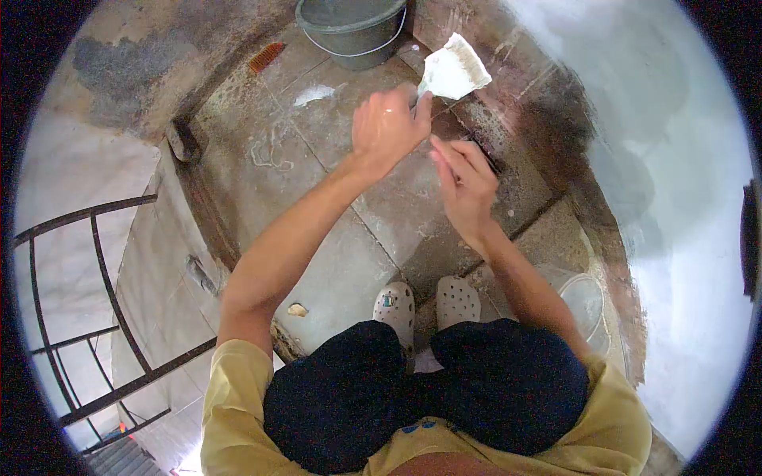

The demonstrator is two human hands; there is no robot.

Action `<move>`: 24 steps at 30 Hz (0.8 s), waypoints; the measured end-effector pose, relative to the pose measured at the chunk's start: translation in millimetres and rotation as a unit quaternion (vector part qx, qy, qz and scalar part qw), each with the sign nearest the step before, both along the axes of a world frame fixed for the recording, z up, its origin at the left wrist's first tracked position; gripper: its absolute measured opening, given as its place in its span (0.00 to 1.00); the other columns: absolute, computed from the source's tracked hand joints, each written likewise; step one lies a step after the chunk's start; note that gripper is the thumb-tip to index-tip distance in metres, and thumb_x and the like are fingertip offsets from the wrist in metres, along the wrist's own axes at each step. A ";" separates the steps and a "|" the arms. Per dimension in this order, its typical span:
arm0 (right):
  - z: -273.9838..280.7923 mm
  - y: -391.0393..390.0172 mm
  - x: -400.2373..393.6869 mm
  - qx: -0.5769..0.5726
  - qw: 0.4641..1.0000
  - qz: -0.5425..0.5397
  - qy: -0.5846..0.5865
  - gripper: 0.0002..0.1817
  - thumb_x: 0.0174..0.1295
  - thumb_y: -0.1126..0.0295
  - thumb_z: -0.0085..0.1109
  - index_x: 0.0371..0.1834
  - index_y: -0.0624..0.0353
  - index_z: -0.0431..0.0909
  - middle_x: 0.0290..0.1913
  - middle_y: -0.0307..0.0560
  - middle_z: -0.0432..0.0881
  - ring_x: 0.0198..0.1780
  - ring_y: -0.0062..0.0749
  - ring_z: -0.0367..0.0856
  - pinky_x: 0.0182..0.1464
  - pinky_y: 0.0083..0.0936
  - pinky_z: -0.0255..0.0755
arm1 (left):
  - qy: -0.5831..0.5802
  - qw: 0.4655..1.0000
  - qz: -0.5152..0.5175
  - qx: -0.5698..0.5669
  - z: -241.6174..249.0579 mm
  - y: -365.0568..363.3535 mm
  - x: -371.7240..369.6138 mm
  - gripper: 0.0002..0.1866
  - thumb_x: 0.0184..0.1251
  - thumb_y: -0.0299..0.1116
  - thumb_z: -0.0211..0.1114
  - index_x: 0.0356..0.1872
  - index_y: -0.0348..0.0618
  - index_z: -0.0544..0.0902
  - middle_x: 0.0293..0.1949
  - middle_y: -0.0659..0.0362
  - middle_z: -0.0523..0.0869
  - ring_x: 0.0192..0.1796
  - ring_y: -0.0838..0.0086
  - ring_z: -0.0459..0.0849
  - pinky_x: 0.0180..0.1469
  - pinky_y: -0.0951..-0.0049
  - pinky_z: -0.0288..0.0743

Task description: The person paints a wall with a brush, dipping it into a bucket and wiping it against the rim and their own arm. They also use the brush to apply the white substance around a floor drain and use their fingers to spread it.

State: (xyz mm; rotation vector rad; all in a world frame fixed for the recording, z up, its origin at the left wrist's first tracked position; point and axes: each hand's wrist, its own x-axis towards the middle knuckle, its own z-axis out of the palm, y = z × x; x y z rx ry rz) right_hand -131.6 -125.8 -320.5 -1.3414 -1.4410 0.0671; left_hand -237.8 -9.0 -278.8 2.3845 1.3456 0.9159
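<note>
Person squats on a tiled landing beside a white-skimmed wall (683, 198), loading or cleaning a putty knife.
Left hand (386, 127) grips the putty-coated putty knife (454, 71); right hand (464, 186), fingers pinched narrow, holds a second dark tool, probably; next likely wipe blade. Grey bucket (353, 28) ahead.

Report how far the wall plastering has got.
Done: the wall on the right looks coated pale. In hand: the left hand holds a putty knife smeared white; the right hand is beside it, fingers together. Left: a dark bare strip along the wall's base. Bucket stands ahead.
</note>
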 end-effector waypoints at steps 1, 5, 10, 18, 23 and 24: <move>5.1 -0.9 1.8 -0.001 1.000 0.001 0.001 0.13 0.57 0.77 0.67 0.47 0.59 0.84 0.37 0.45 0.81 0.33 0.32 0.79 0.34 0.25 0.74 | 0.001 1.000 0.001 -0.001 0.4 -0.8 -1.0 0.18 0.64 0.45 0.61 0.27 0.38 0.83 0.25 0.41 0.84 0.31 0.45 0.86 0.35 0.49 0.78; 18.6 4.7 3.2 0.024 0.998 -0.057 0.017 0.10 0.51 0.76 0.73 0.37 0.57 0.84 0.33 0.42 0.80 0.27 0.26 0.77 0.26 0.22 0.69 | 0.087 0.995 -0.011 0.052 -3.1 -4.6 -1.5 0.18 0.64 0.49 0.62 0.35 0.43 0.83 0.26 0.45 0.85 0.28 0.47 0.85 0.31 0.51 0.79; 32.6 14.3 -1.3 -0.039 0.996 -0.017 0.083 0.21 0.44 0.71 0.80 0.35 0.60 0.75 0.34 0.38 0.73 0.28 0.20 0.68 0.30 0.18 0.65 | 0.122 0.989 -0.074 0.050 -2.0 -4.1 2.2 0.16 0.64 0.44 0.61 0.33 0.39 0.79 0.29 0.46 0.86 0.28 0.49 0.86 0.29 0.53 0.80; 22.0 44.6 5.0 0.019 0.999 -0.035 -0.012 0.29 0.50 0.58 0.75 0.47 0.60 0.70 0.45 0.54 0.71 0.46 0.50 0.72 0.48 0.40 0.70 | 0.228 0.962 -0.143 0.042 -4.9 -8.4 6.9 0.11 0.58 0.37 0.61 0.33 0.39 0.79 0.30 0.49 0.87 0.30 0.56 0.88 0.31 0.59 0.82; 30.4 66.1 43.2 0.028 0.975 -0.183 -0.126 0.23 0.56 0.62 0.68 0.48 0.61 0.70 0.46 0.57 0.72 0.48 0.53 0.73 0.50 0.44 0.69 | 0.281 0.950 -0.117 0.062 -18.6 -10.0 11.5 0.11 0.59 0.36 0.60 0.34 0.38 0.78 0.34 0.48 0.86 0.34 0.56 0.88 0.32 0.60 0.82; 32.5 64.1 44.9 0.049 0.972 -0.184 -0.139 0.21 0.56 0.64 0.68 0.48 0.60 0.72 0.46 0.56 0.73 0.48 0.53 0.73 0.50 0.45 0.69 | 0.277 0.951 -0.127 0.058 -22.0 -9.1 11.7 0.11 0.60 0.36 0.59 0.34 0.38 0.78 0.35 0.48 0.85 0.35 0.56 0.88 0.32 0.60 0.82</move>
